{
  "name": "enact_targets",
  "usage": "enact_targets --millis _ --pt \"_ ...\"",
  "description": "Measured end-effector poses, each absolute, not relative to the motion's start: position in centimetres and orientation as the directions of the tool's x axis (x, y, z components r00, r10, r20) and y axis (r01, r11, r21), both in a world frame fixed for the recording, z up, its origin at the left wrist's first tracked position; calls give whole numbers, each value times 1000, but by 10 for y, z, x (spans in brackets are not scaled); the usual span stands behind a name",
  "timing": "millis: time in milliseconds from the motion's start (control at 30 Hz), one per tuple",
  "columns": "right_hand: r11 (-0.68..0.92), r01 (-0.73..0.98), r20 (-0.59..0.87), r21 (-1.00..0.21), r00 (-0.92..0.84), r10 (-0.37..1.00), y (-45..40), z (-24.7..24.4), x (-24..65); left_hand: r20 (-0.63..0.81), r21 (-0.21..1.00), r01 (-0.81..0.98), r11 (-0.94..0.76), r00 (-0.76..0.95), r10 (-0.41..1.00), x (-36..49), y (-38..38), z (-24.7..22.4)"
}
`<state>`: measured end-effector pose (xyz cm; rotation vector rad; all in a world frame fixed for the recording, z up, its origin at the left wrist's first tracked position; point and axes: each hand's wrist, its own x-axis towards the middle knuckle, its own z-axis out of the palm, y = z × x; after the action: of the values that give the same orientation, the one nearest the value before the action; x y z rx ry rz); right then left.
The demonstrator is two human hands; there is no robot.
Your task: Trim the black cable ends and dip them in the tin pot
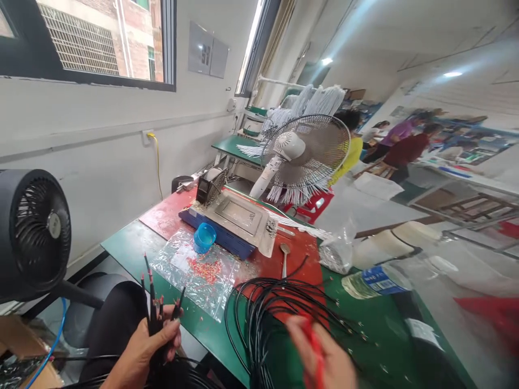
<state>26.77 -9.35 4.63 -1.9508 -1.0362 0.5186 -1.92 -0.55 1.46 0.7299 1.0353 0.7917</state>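
Observation:
My left hand (152, 343) is closed around a bunch of black cables (156, 319) whose stripped ends, with red tips, point upward, in front of the table's near edge. At the lower right, my right hand (324, 351) is blurred and wrapped round a red-handled tool (316, 346); the tool's tip cannot be made out. Between the hands, a coil of black cables (259, 324) lies on the green table. Small red and pale bits (206, 270) are scattered on a clear plastic bag (182, 267), beside a blue cup (204, 237).
A blue and beige machine (239, 221) stands at the back of the table, with a spoon (284, 259) to its right. A large fan (292, 148) is behind it. Another fan (36, 229) stands at left. A bottle (377, 282) lies at right. Several people are in the background.

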Motion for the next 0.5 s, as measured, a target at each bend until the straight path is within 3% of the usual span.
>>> enact_targets --millis 100,233,400,500 --pt "-100 316 -26 -943 231 973 -45 47 195 -443 838 -150 524 374 815 -20 -10 11" --pt "-98 39 -99 -994 -19 995 -16 49 146 -450 827 -134 546 426 785 -26 -16 5" --pt "-101 34 -101 -994 5 995 -18 43 145 -468 779 -206 593 439 767 -30 -18 2" --pt "-65 178 -54 -982 68 996 -21 42 150 -512 765 -289 575 268 816 -31 -11 12"
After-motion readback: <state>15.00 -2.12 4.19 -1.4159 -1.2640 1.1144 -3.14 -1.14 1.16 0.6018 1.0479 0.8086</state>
